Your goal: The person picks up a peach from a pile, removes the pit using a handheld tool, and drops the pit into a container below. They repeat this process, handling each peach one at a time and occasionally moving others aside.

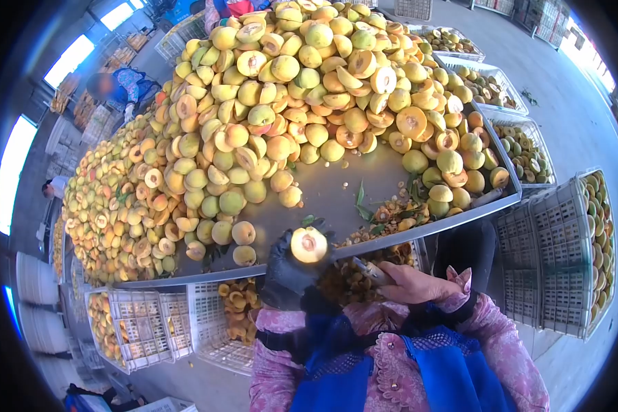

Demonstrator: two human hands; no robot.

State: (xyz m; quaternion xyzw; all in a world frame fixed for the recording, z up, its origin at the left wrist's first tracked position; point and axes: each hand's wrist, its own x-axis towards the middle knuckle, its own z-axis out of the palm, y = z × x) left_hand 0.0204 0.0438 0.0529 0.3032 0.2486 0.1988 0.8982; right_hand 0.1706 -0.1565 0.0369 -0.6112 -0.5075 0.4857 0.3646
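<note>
My left hand, in a black glove, is closed round a halved yellow peach at the near edge of the metal table. The cut face with its reddish-brown centre is turned up toward me. Bare and wrapped round a short grey metal tool, my right hand is just right of the peach and below the table rim. The tool's tip points left toward the gloved hand; its exact kind I cannot tell. Beneath both hands lies a dark blurred heap of scraps.
A large pile of yellow peaches, many halved, covers much of the metal table. Pits and scraps lie near its edge. White crates of peaches stand right, others below left. A person in blue works across the pile.
</note>
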